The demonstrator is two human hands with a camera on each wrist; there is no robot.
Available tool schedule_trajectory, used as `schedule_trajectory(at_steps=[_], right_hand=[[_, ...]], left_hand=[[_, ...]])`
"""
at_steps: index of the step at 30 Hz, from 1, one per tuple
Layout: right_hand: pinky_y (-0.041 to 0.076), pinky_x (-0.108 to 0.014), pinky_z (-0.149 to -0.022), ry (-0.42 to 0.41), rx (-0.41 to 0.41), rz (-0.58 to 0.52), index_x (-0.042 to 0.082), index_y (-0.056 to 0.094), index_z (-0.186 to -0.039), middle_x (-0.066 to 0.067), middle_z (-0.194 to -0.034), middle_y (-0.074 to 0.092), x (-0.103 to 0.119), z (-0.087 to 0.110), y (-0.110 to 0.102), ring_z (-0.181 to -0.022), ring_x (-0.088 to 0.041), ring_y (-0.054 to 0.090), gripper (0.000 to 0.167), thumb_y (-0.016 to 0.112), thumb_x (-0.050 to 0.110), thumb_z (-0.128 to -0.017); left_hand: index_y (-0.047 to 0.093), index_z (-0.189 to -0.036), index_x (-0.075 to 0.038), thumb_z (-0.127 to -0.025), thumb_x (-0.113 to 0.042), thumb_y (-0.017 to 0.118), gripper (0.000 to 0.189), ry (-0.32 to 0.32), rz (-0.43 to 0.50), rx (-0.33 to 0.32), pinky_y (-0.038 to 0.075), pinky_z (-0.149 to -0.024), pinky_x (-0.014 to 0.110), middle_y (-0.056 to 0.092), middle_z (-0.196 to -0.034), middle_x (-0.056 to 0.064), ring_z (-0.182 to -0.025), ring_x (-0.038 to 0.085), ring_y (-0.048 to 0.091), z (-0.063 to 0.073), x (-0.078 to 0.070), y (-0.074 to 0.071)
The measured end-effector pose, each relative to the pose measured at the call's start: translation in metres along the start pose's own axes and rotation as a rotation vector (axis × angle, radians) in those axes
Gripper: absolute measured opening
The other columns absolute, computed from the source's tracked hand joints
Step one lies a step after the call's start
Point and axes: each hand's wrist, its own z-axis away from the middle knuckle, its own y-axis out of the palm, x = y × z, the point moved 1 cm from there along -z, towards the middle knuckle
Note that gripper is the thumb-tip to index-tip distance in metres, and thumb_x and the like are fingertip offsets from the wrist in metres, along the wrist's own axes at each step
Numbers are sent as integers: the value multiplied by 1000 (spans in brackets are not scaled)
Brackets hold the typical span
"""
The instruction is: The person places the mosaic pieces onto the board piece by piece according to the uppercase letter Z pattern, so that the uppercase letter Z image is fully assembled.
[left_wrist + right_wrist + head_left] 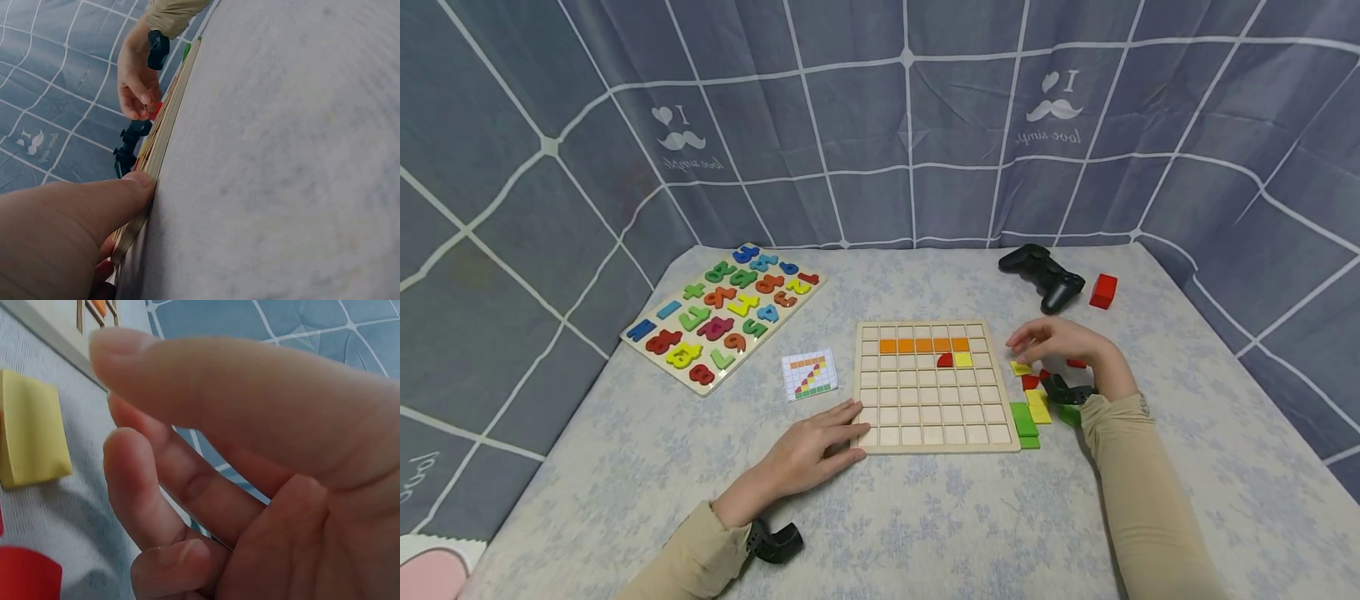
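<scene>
I rest my relaxed left grip point(808, 450) against the board point(913, 415); my right grip point(1062, 343) hangs loosely curled, seemingly empty; I should pinch the yellow piece point(37, 428) by opposite edges.

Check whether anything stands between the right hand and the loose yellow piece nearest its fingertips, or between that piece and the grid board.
Nothing visible blocks the right hand from the yellow piece. Between that piece and the grid board, only a strip of tablecloth and the board's edge show.

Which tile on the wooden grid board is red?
The red quarter-circle tile, immediately left of the yellow square tile; the other five are orange square tiles.
</scene>
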Motion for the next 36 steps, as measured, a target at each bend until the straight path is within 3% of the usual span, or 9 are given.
schedule_trajectory(at_steps=[11, 28, 36], right_hand=[[44, -28, -67, 109, 17, -35, -3, 62, -113, -9, -103, 65, -7, 2, 0, -81, -19, 54, 37, 72, 17, -83], [48, -26, -66, 152, -2, -10, -6, 63, -106, -6, -85, 62, -1, -2, 9, -74, -17, 54, 34, 76, 11, -78], [41, -25, -58, 170, -2, 61, 0, 66, -94, -2, -75, 62, 3, 0, 5, -66, -16, 50, 27, 78, 17, -77]], left_hand=[[62, -126, -10, -92, -32, 62, 41, -10, 5, 10, 39, -103, 39, 46, -140, 12, -132, 24, 38, 1, 1, 1], [62, -125, -9, -91, -32, 63, 41, -2, 5, 5, 40, -103, 39, 46, -140, 13, -132, 25, 39, 1, 1, 1], [62, -125, -9, -91, -32, 62, 41, -4, 6, 7, 40, -103, 39, 46, -140, 13, -132, 25, 39, 1, 1, 1]])
